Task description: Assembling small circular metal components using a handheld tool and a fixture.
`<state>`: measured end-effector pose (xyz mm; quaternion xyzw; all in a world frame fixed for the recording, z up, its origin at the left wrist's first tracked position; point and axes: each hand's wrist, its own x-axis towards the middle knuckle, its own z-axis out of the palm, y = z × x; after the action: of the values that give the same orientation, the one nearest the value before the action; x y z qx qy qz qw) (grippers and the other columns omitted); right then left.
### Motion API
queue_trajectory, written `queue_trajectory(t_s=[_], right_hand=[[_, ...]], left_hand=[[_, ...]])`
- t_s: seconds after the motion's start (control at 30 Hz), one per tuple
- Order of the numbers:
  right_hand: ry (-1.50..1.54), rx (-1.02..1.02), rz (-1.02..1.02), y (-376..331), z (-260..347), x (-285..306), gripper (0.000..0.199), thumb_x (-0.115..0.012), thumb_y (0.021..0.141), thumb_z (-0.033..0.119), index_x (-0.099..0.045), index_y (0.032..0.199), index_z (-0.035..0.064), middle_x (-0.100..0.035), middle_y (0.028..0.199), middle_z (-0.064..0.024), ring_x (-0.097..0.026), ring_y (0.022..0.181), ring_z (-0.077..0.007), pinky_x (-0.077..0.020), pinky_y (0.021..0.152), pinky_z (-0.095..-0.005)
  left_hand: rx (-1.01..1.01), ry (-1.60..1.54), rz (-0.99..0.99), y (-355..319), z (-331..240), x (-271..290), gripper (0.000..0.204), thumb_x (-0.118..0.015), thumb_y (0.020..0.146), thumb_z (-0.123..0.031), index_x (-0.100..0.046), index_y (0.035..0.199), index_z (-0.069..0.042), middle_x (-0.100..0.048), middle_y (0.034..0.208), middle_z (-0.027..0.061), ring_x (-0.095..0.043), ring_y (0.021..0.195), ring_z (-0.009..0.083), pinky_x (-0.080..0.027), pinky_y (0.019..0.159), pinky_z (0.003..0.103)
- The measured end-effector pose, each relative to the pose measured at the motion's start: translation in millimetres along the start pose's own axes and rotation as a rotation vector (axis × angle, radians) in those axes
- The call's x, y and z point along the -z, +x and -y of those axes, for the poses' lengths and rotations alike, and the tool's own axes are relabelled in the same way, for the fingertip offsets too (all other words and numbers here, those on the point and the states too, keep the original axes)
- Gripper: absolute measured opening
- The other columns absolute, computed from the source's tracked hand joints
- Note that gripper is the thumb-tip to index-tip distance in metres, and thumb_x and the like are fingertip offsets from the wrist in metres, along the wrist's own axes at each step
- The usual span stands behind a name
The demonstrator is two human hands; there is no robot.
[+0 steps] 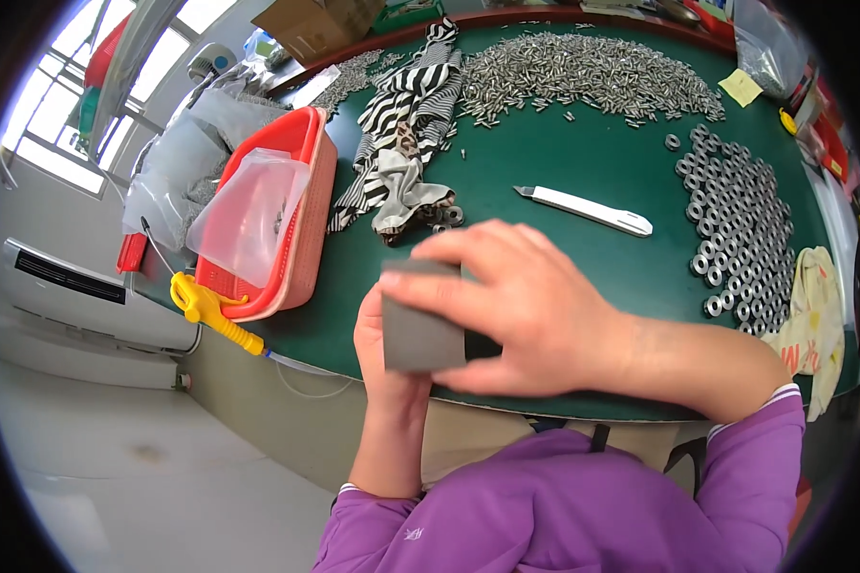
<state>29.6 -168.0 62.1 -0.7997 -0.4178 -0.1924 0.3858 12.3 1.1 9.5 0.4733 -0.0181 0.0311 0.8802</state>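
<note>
A plain dark grey block [422,329] with flat faces and square edges is held in front of me, just above the near edge of the table. My right hand [540,310] grips it from the right, its fingers over the top and side. Behind and below the block is my left hand [380,368], closed against it, most of its fingers hidden. Beyond my hands lies a white utility knife [592,211] with its blade out. A crumpled striped cloth [406,129] is on the left, with a few metal rings [451,218] beside its near end.
A wide heap of small metal pins [583,72] covers the back of the green table [526,172]. Many metal rings [741,229] lie spread at right, beside a pale cloth [812,310]. At left are a red basket [317,205] holding plastic bags and a yellow air gun [205,306].
</note>
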Motion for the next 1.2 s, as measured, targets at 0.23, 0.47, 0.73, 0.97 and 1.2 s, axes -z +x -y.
queue_trajectory(t_s=[0.23, 0.47, 0.73, 0.97, 1.2], right_hand=[[-0.072, -0.132, -0.170, 3.3, -26.7, -0.4, 0.059, -0.071, 0.066, 0.029, -0.053, 0.118, 0.0078, -0.052, 0.107, -0.0131, -0.050, 0.099, -0.0307, -0.0409, 0.086, -0.0399], [-0.160, -0.194, -0.200, 4.1, -33.6, 2.2, 0.058, -0.071, 0.065, 0.027, -0.054, 0.117, 0.0078, -0.053, 0.105, -0.0120, -0.050, 0.099, -0.0290, -0.0411, 0.083, -0.0392], [0.048, -0.056, -0.093, -1.8, -3.1, -10.8, 0.063, -0.073, 0.065, 0.028, -0.051, 0.121, 0.0103, -0.050, 0.107, -0.0136, -0.049, 0.100, -0.0310, -0.0409, 0.084, -0.0406], [-0.198, -0.217, -0.217, 4.3, -42.5, 5.3, 0.058, -0.072, 0.064, 0.026, -0.054, 0.116, 0.0085, -0.052, 0.106, -0.0121, -0.050, 0.099, -0.0293, -0.0414, 0.086, -0.0392], [-0.071, -0.269, -0.211, 2.6, -40.4, 4.0, 0.060, -0.072, 0.064, 0.027, -0.053, 0.119, 0.0083, -0.052, 0.107, -0.0125, -0.049, 0.103, -0.0303, -0.0422, 0.089, -0.0383]], left_hand=[[-0.064, -0.041, 0.152, 6.1, 4.7, 5.8, 0.035, -0.058, 0.086, -0.006, -0.050, 0.119, 0.001, -0.057, 0.111, 0.0108, -0.057, 0.092, 0.0158, -0.048, 0.079, 0.026], [-0.098, -0.017, 0.156, 6.7, 0.2, 5.3, 0.031, -0.056, 0.088, -0.006, -0.054, 0.118, 0.000, -0.059, 0.103, 0.0106, -0.054, 0.082, 0.0130, -0.045, 0.073, 0.025], [-0.059, 0.016, 0.011, 1.3, -2.2, -1.5, 0.031, -0.058, 0.085, -0.007, -0.053, 0.114, 0.001, -0.060, 0.109, 0.0110, -0.061, 0.095, 0.0178, -0.051, 0.080, 0.030], [-0.061, -0.057, 0.141, 6.5, -0.2, 2.9, 0.029, -0.055, 0.089, -0.005, -0.053, 0.117, -0.002, -0.058, 0.104, 0.0097, -0.054, 0.083, 0.0124, -0.045, 0.073, 0.024], [-0.005, -0.087, 0.128, 8.2, -0.7, 4.0, 0.034, -0.055, 0.088, -0.002, -0.052, 0.121, -0.003, -0.056, 0.111, 0.0092, -0.054, 0.088, 0.0122, -0.047, 0.078, 0.024]])
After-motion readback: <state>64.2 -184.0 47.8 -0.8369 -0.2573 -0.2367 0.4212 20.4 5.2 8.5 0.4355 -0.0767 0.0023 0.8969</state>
